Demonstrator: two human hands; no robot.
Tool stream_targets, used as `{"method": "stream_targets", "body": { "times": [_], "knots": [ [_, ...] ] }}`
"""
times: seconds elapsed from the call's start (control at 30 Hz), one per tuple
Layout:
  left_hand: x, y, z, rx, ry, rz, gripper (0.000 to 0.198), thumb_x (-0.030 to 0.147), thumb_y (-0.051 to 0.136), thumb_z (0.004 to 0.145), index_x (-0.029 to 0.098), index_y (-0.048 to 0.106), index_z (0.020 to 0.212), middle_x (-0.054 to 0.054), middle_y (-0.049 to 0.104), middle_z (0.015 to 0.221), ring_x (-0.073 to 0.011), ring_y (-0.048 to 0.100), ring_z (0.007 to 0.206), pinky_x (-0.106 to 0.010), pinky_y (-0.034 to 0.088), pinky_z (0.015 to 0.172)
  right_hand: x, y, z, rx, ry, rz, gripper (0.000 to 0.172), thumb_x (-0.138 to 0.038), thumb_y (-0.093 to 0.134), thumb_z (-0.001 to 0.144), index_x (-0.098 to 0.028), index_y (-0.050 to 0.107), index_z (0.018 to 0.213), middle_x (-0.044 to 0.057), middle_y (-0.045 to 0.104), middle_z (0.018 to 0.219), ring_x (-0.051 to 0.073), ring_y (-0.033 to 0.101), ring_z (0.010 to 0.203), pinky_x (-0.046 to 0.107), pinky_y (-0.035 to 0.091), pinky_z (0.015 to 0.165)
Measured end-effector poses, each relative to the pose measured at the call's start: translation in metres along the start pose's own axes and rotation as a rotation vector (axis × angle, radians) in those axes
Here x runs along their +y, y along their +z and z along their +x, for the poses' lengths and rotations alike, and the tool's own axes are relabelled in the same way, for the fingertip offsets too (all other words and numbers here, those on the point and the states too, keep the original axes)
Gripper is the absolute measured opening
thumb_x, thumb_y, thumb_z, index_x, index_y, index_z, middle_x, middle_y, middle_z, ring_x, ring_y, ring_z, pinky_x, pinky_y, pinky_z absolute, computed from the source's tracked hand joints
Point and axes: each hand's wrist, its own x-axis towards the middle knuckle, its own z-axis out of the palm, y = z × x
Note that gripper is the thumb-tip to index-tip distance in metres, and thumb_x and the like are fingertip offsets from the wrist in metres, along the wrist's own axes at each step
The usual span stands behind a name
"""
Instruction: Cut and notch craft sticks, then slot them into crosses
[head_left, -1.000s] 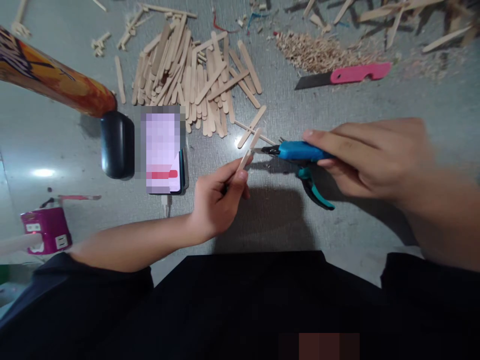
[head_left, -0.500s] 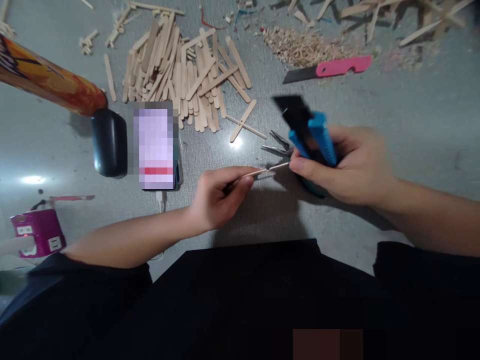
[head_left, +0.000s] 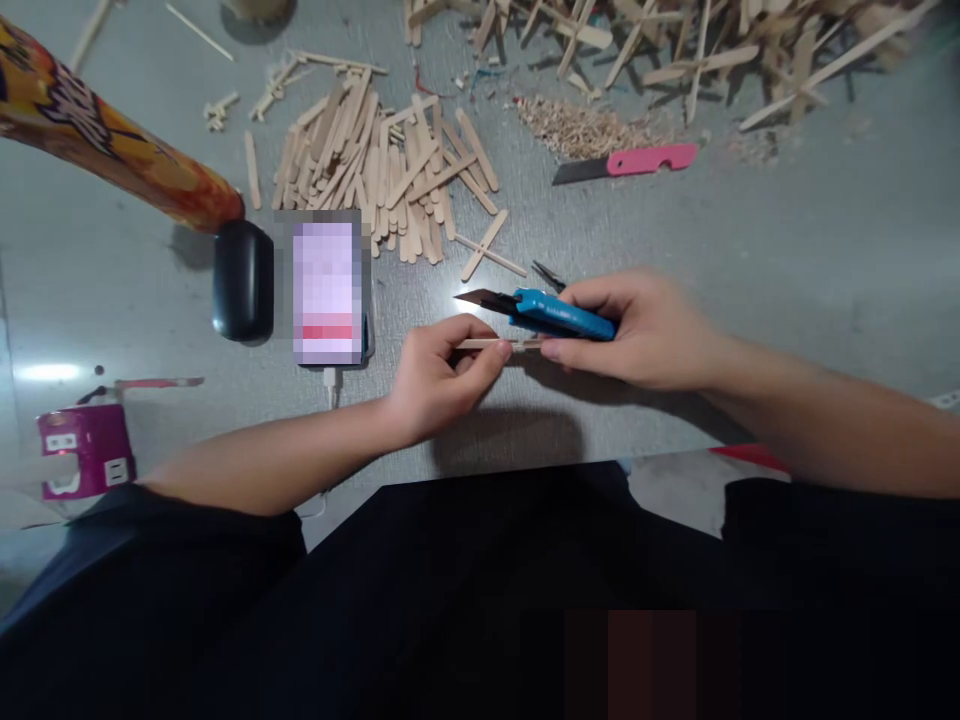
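Observation:
My left hand (head_left: pixel 439 385) is closed, pinching a thin wooden craft stick (head_left: pixel 474 344) between thumb and fingers. The stick is seen edge-on and runs level toward the right. At its other end, the thumb of my right hand (head_left: pixel 645 325) presses against the wood. That same hand is wrapped round a blue utility knife (head_left: pixel 562 315), whose dark blade points left above the stick. Just behind the knife, the tips of pliers (head_left: pixel 549 274) show, the rest hidden by my right hand. Beyond my hands lie two crossed craft sticks (head_left: pixel 484 246).
Behind lies a pile of craft sticks (head_left: pixel 337 140). A pink folding knife (head_left: pixel 651 160) rests by wood shavings (head_left: pixel 585 125), and crossed-stick pieces (head_left: pixel 701 65) fill the back right. Left are a phone (head_left: pixel 328 290), a black case (head_left: pixel 244 280), an orange tube (head_left: pixel 120 125) and a purple power socket (head_left: pixel 86 450).
The knife in my right hand has swung from pointing away to lying nearly level, blade leftward. My right hand has moved left, closer to my left hand. The view has shifted slightly.

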Motion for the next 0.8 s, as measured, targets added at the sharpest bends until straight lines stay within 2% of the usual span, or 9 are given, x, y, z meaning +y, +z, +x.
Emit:
{"method": "stream_targets", "body": {
  "times": [0.13, 0.2, 0.33, 0.37, 0.43, 0.53, 0.6, 0.7, 0.8],
  "knots": [
    [-0.004, 0.004, 0.002, 0.069, -0.003, -0.052, 0.045, 0.051, 0.094, 0.104, 0.021, 0.073, 0.078, 0.003, 0.057, 0.060, -0.0089, 0.046, 0.054, -0.022, 0.037, 0.050, -0.013, 0.009, 0.000, 0.047, 0.074, 0.066, 0.035, -0.035, 0.093, 0.090, -0.026, 0.065, 0.072, -0.004, 0.058, 0.063, 0.014, 0.050, 0.059, 0.036, 0.033, 0.059],
    [-0.008, 0.004, 0.005, 0.104, -0.028, -0.163, 0.048, 0.058, 0.100, 0.099, 0.021, 0.072, 0.086, 0.004, 0.063, 0.065, -0.0081, 0.050, 0.054, -0.021, 0.040, 0.051, -0.016, 0.016, 0.002, 0.078, 0.108, 0.126, 0.039, -0.040, 0.098, 0.090, -0.026, 0.066, 0.073, -0.005, 0.054, 0.062, 0.013, 0.045, 0.058, 0.036, 0.029, 0.057],
    [-0.016, 0.005, 0.009, 0.209, -0.035, -0.435, 0.061, 0.064, 0.108, 0.089, 0.025, 0.070, 0.115, 0.008, 0.070, 0.078, -0.0056, 0.054, 0.050, -0.018, 0.045, 0.046, -0.012, 0.042, 0.012, 0.309, 0.071, 0.472, 0.050, -0.063, 0.106, 0.087, -0.028, 0.071, 0.084, -0.006, 0.051, 0.064, 0.013, 0.040, 0.055, 0.036, 0.027, 0.053],
    [-0.017, 0.005, 0.009, 0.209, -0.030, -0.450, 0.062, 0.062, 0.110, 0.087, 0.025, 0.071, 0.118, 0.007, 0.072, 0.082, -0.0054, 0.057, 0.052, -0.017, 0.047, 0.046, -0.009, 0.050, 0.015, 0.359, 0.079, 0.557, 0.053, -0.066, 0.107, 0.085, -0.029, 0.070, 0.086, -0.007, 0.048, 0.063, 0.013, 0.038, 0.054, 0.036, 0.027, 0.052],
    [-0.017, 0.007, 0.008, 0.172, -0.031, -0.441, 0.058, 0.057, 0.111, 0.087, 0.022, 0.074, 0.115, 0.004, 0.075, 0.090, -0.0055, 0.063, 0.057, -0.017, 0.053, 0.049, -0.005, 0.064, 0.020, 0.410, 0.042, 0.579, 0.051, -0.068, 0.106, 0.085, -0.030, 0.071, 0.092, -0.007, 0.051, 0.065, 0.014, 0.041, 0.054, 0.036, 0.032, 0.051],
    [-0.016, 0.009, 0.005, 0.146, -0.049, -0.438, 0.050, 0.055, 0.108, 0.093, 0.022, 0.074, 0.107, 0.002, 0.078, 0.092, -0.0056, 0.066, 0.058, -0.018, 0.058, 0.052, 0.001, 0.076, 0.023, 0.352, -0.014, 0.472, 0.049, -0.069, 0.102, 0.088, -0.032, 0.070, 0.094, -0.005, 0.058, 0.069, 0.017, 0.049, 0.055, 0.038, 0.041, 0.051],
    [-0.015, 0.010, 0.004, 0.157, -0.046, -0.434, 0.048, 0.055, 0.107, 0.094, 0.022, 0.073, 0.103, 0.003, 0.078, 0.089, -0.0057, 0.065, 0.057, -0.019, 0.058, 0.053, 0.004, 0.078, 0.023, 0.296, 0.007, 0.444, 0.048, -0.072, 0.098, 0.091, -0.033, 0.070, 0.094, -0.005, 0.060, 0.070, 0.018, 0.053, 0.055, 0.039, 0.043, 0.050],
    [-0.012, 0.008, 0.005, 0.148, 0.000, -0.411, 0.046, 0.053, 0.107, 0.094, 0.022, 0.074, 0.097, 0.002, 0.075, 0.088, -0.0068, 0.066, 0.061, -0.019, 0.058, 0.055, 0.007, 0.072, 0.018, 0.239, 0.023, 0.387, 0.047, -0.076, 0.093, 0.095, -0.033, 0.073, 0.094, -0.003, 0.064, 0.071, 0.021, 0.060, 0.059, 0.040, 0.047, 0.051],
    [-0.010, 0.006, 0.006, 0.117, 0.020, -0.397, 0.043, 0.053, 0.104, 0.098, 0.022, 0.074, 0.095, -0.001, 0.077, 0.092, -0.0086, 0.071, 0.069, -0.020, 0.061, 0.060, 0.004, 0.063, 0.013, 0.207, 0.015, 0.305, 0.045, -0.070, 0.101, 0.090, -0.033, 0.076, 0.088, -0.002, 0.070, 0.075, 0.023, 0.065, 0.067, 0.043, 0.056, 0.062]
  ]
}}
